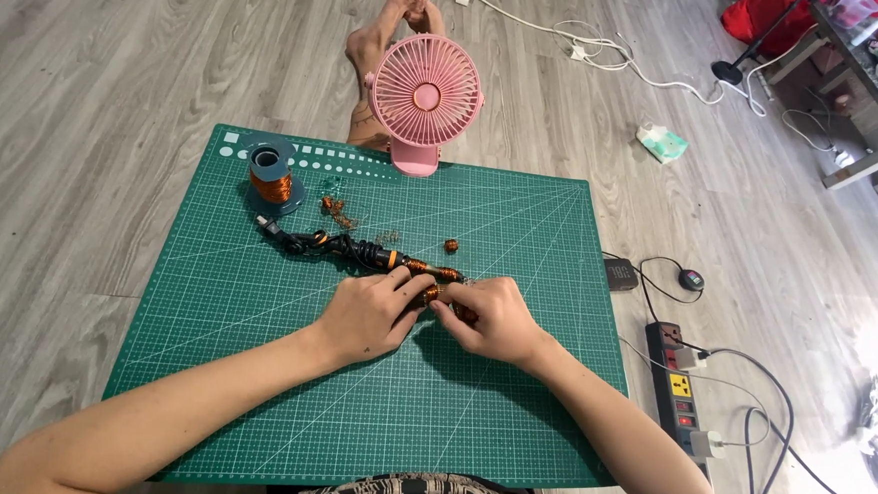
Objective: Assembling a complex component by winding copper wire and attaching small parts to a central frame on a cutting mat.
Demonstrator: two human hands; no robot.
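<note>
My left hand and my right hand meet over the middle of a green cutting mat. Between their fingertips they pinch a small coil of copper wire. Just beyond the fingers lies a black cable bundle with copper-wound parts. A loose little copper coil lies further back. A spool of copper wire stands upright at the mat's far left corner.
A pink clip fan stands at the mat's far edge, with bare feet behind it. A power strip with plugs and cables lies right of the mat. White cords, a tissue pack and furniture occupy the far right floor.
</note>
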